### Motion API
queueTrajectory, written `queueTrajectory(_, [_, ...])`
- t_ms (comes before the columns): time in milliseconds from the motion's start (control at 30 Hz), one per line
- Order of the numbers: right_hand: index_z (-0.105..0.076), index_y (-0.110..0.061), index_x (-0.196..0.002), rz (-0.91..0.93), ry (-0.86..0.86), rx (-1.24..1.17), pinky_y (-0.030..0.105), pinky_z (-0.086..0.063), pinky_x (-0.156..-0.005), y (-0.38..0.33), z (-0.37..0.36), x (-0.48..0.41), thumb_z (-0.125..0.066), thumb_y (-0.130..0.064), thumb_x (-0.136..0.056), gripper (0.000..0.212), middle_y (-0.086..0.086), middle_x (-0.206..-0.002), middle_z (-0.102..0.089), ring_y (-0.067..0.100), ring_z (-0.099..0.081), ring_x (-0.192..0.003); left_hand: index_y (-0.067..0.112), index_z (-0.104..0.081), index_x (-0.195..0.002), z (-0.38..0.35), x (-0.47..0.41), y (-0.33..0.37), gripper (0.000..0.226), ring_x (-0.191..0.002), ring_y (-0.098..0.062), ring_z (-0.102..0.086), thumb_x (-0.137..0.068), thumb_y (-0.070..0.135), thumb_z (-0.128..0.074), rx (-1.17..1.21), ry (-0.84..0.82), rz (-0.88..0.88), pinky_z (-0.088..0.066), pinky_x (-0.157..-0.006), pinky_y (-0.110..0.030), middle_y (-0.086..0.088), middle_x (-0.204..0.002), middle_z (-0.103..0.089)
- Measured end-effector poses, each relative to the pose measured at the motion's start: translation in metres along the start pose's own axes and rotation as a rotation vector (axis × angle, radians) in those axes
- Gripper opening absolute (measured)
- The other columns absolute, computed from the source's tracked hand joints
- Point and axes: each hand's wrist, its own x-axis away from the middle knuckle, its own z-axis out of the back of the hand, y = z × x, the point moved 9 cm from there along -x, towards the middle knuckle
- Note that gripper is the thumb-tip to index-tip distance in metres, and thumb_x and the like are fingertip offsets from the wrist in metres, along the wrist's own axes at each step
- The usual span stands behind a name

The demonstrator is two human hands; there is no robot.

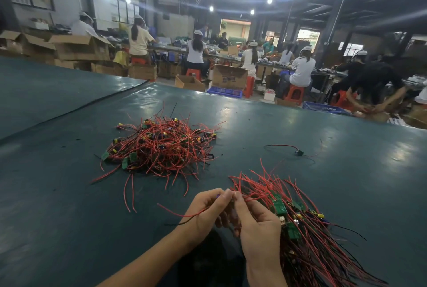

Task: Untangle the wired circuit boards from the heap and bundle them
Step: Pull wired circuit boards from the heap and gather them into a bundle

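Observation:
A tangled heap of small green circuit boards with red and black wires (159, 145) lies on the dark green table (69, 194), ahead and left of my hands. A straightened bundle of wired boards (300, 224) lies at the right, its wires fanning out. My left hand (205, 210) pinches one wired board, whose red and black wires (178, 211) trail off to the left. My right hand (256, 224) grips the near end of the bundle, fingertips meeting those of the left hand.
A single wired board (298, 152) lies alone on the table to the right of the heap. A black seam (92, 106) crosses the table at the far left. Beyond the far edge, people sit on red stools among cardboard boxes (228, 77) and blue crates.

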Motion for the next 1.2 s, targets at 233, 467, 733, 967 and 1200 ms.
queueTrajectory(233, [-0.079,-0.025,-0.066,0.013,0.068,0.057,0.023,-0.056,-0.065,0.005,0.010,-0.004,-0.068,-0.012,-0.088,0.028,0.003,-0.072,-0.075,0.014,-0.070,-0.070,0.027,-0.066,-0.055,-0.004,0.000,0.004,0.041,-0.054,-0.007,-0.060,-0.095,0.029,-0.056,-0.040,-0.033,-0.009,-0.046,-0.058,-0.015,0.007,-0.054,-0.063])
queueTrajectory(467, [-0.077,-0.019,-0.063,0.044,0.264,-0.022,0.019,-0.040,-0.045,0.000,0.040,-0.011,-0.072,-0.016,-0.086,0.024,-0.003,-0.050,-0.051,0.009,-0.043,-0.048,0.025,-0.052,-0.047,-0.011,-0.001,0.008,0.043,-0.047,-0.012,-0.052,-0.084,0.047,-0.055,-0.071,-0.075,-0.023,-0.044,-0.060,-0.019,0.003,-0.046,-0.057])
queueTrajectory(733, [-0.075,-0.015,-0.077,-0.031,0.452,-0.203,0.017,-0.038,-0.035,0.008,0.063,-0.011,-0.075,-0.024,-0.083,0.011,-0.008,-0.049,-0.055,0.003,-0.038,-0.033,0.025,-0.050,-0.047,-0.006,0.001,0.001,0.045,-0.047,-0.011,-0.052,-0.086,0.047,-0.053,-0.079,-0.062,-0.039,-0.045,-0.064,-0.018,-0.002,-0.047,-0.058])
queueTrajectory(967, [-0.076,-0.022,-0.067,-0.076,0.171,-0.085,0.024,-0.046,-0.047,0.017,0.023,-0.009,-0.072,-0.020,-0.085,0.018,-0.002,-0.057,-0.064,0.012,-0.053,-0.050,0.019,-0.056,-0.053,-0.001,0.001,0.001,0.044,-0.051,-0.016,-0.057,-0.086,0.048,-0.054,-0.026,-0.003,-0.033,-0.047,-0.058,-0.022,-0.005,-0.053,-0.056])
queueTrajectory(1200, [-0.079,-0.021,-0.066,-0.100,0.045,-0.021,0.032,-0.061,-0.065,0.017,0.006,-0.007,-0.066,-0.015,-0.089,0.027,0.009,-0.072,-0.075,0.019,-0.073,-0.069,0.015,-0.070,-0.067,-0.003,0.002,-0.003,0.053,-0.058,-0.018,-0.064,-0.094,0.054,-0.046,-0.014,-0.027,0.016,-0.051,-0.057,-0.028,-0.006,-0.062,-0.066])
